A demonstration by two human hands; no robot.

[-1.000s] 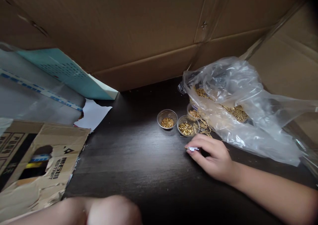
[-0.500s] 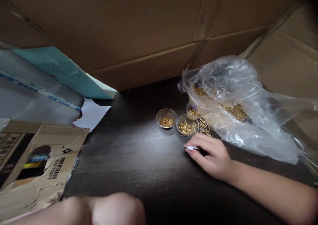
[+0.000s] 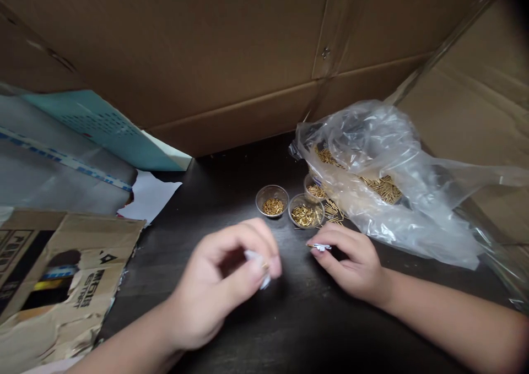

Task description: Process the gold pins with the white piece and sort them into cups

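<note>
My left hand, a little blurred, is raised over the dark table with thumb and fingers pinched together. A tiny gold-coloured pin shows at its fingertips, with white paper-like or tape-like bits around them. To its right, my right hand pinches a thin gold pin beside a small white piece; whether this white piece wraps a finger I cannot tell. Just beyond the hands stand small clear cups of gold metal pieces: a left cup, a middle cup and a back cup.
Loose gold pins lie by the cups. A clear plastic bag partly covers more pins at the right. Cardboard walls close off the back and right. On the left are a torn cardboard box, white paper and a turquoise box.
My left hand has come up from the lower left to the middle, beside my right hand, its fingers now pinched. My right hand keeps its grip. The view has shifted slightly.
</note>
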